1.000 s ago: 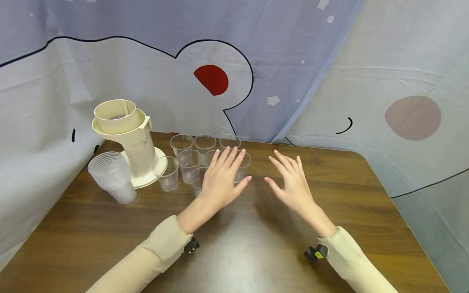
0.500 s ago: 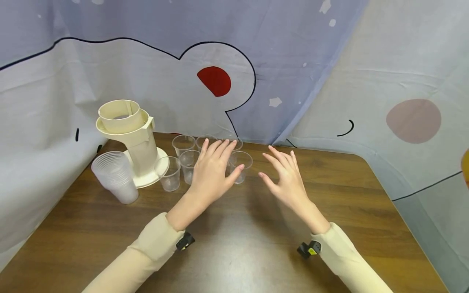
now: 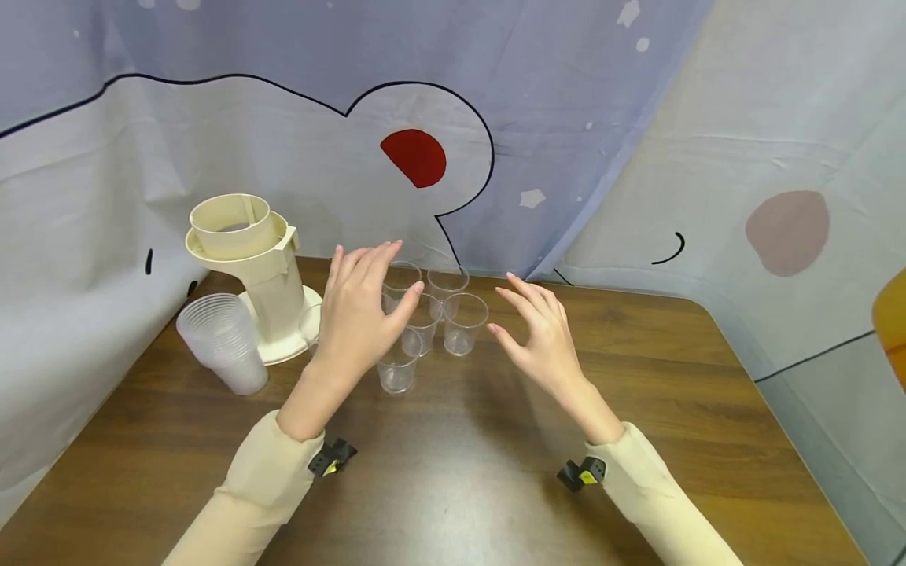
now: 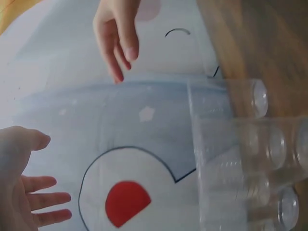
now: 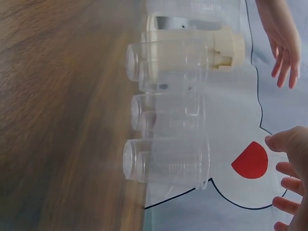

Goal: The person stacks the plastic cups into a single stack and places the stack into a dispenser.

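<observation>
Several clear plastic cups [image 3: 465, 326] stand upright in a close group at the back of the wooden table. One cup [image 3: 398, 373] is the nearest of those in sight. My left hand [image 3: 356, 318] hovers over the group's left side, fingers extended and thumb apart, hiding some cups. To the right of the cups is my right hand [image 3: 543, 342], raised above the table with fingers spread and loosely bent. Neither hand holds anything. In the right wrist view, the cups [image 5: 168, 161] are in rows below my right hand's level, with a gap between.
A leaning stack of nested clear cups [image 3: 222, 346] occupies the table's left side. Beside it rises a cream plastic stand [image 3: 274, 291] with a ring-shaped top and a round base. A patterned curtain [image 3: 566, 157] hangs right behind the table's back edge [image 3: 602, 289].
My left hand has moved left across the cups, uncovering the front and middle ones and covering those on the left. My right hand has drifted slightly left. The cups appear unmoved.
</observation>
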Tool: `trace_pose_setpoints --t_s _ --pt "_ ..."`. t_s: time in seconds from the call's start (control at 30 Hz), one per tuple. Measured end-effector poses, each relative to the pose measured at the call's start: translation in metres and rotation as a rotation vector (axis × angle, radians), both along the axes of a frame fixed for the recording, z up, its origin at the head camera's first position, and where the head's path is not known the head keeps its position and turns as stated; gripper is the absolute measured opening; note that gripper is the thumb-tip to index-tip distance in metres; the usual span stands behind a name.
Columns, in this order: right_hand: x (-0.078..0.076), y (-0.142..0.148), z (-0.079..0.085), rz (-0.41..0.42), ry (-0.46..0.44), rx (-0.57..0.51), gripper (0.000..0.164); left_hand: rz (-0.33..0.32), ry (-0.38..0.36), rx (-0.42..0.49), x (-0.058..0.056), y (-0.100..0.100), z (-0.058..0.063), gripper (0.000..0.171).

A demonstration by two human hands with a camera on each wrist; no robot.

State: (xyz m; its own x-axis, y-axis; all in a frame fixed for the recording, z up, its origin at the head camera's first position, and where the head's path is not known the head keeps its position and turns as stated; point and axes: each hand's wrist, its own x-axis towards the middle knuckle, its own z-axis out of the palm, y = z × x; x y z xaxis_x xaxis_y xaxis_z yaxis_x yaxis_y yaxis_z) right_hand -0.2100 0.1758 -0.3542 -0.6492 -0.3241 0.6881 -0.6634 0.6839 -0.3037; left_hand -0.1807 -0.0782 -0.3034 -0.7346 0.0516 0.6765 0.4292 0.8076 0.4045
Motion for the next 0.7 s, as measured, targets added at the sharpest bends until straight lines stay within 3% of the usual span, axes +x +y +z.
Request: trace_pose_setpoints --t_s 0.7 --pt "-0.01 -0.019 0.004 0.023 -0.078 -0.073 0.047 0.057 0.008 0.245 0.005 -0.048 0.007 0.048"
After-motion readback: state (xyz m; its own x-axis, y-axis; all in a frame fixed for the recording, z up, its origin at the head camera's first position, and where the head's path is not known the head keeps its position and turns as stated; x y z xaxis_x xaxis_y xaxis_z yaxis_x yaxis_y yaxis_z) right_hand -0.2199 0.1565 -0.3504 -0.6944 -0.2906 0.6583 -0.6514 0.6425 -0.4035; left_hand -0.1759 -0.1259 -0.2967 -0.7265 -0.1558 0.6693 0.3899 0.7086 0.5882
